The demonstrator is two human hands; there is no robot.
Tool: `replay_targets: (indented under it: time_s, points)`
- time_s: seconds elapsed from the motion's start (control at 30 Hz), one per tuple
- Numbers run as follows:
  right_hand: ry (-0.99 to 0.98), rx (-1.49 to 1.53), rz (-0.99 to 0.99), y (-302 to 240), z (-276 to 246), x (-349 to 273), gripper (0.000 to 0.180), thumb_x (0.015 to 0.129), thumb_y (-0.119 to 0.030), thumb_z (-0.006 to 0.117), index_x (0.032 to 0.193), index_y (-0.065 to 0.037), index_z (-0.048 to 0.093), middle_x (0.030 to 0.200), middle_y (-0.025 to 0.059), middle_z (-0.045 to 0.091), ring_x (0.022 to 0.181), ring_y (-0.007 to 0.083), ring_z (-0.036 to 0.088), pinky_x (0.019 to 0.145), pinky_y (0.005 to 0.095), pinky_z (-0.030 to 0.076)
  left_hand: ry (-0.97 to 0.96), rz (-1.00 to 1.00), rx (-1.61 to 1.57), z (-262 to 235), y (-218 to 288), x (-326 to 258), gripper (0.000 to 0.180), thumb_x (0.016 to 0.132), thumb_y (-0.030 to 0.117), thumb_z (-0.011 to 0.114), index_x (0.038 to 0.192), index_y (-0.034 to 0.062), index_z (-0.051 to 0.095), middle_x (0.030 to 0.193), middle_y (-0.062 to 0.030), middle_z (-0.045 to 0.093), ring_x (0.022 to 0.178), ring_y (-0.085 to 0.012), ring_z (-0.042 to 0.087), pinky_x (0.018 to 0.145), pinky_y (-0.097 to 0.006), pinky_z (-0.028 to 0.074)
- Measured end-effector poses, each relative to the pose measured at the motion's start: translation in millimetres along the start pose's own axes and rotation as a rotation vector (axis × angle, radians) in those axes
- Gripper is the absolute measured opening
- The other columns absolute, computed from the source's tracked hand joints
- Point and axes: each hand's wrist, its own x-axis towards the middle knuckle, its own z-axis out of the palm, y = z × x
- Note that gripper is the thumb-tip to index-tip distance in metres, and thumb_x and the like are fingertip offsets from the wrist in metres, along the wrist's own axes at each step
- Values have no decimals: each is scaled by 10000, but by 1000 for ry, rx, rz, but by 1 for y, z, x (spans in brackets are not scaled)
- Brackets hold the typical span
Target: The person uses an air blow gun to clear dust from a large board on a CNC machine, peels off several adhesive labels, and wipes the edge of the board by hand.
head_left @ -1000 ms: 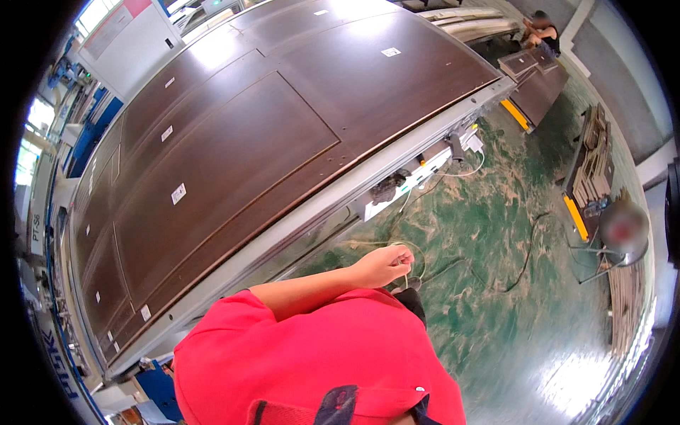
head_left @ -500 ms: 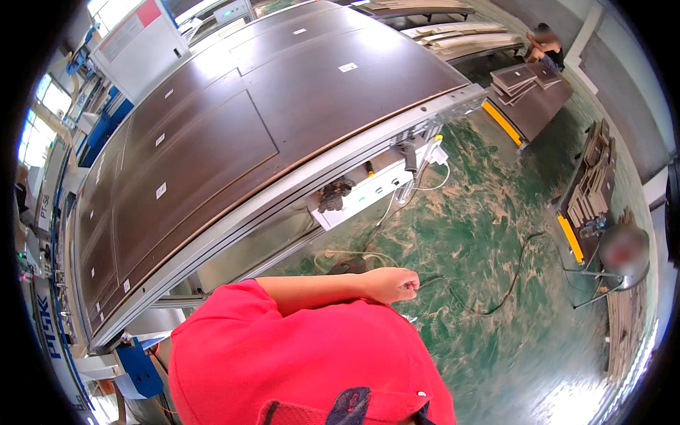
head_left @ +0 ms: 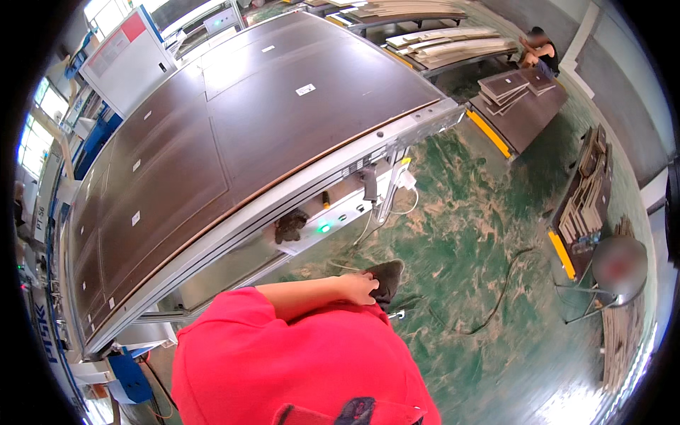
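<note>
My left hand (head_left: pixel 360 288) is in front of my red shirt (head_left: pixel 304 347), the forearm bent across my body. Its fingers are curled closed; whatever they may hold is hidden. Just past it shows a dark shoe (head_left: pixel 388 278) above the green floor. My right hand is out of view. To the left lies a large dark brown panel (head_left: pixel 283 106), cut into pieces with small white labels, on a metal-edged table (head_left: pixel 276 202). On a ledge under its edge are dark gloves (head_left: pixel 290 225), a handheld scanner (head_left: pixel 369 183) and a green-lit button (head_left: pixel 324 229).
A black cable (head_left: pixel 496 312) snakes over the dusty green floor (head_left: pixel 453 227). On the right, low carts hold brown boards (head_left: pixel 528 106) and stacked strips (head_left: pixel 584 202), near a round stool (head_left: pixel 618 269). A person (head_left: pixel 542 53) sits at the far right. A white cabinet (head_left: pixel 124 60) stands far left.
My view has shifted, so the table sits further left and lower. My left hand has come closer to my body, and the dark shoe shows more. The button's green light now shows brightly.
</note>
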Motion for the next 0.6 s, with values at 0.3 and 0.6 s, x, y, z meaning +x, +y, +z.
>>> replay_targets:
  time_s: [0.3, 0.6]
  points:
    - [-9, -209, -86, -155, -31, 104, 367, 926, -334, 524, 1038, -14, 665, 963, 161, 673, 813, 290, 616, 728, 434, 466, -155, 93, 46, -72, 2, 189, 579, 822, 488, 599, 1183, 35, 587, 1181, -220, 616, 1079, -398, 595, 915, -492, 471]
    - [77, -305, -233, -243, -132, 284, 370, 931, -347, 502, 1000, -23, 669, 963, 170, 667, 788, 320, 598, 724, 458, 449, 136, 152, -216, -200, 16, 296, 491, 884, 424, 587, 1162, 20, 587, 1069, -208, 658, 1003, -388, 629, 844, -465, 491]
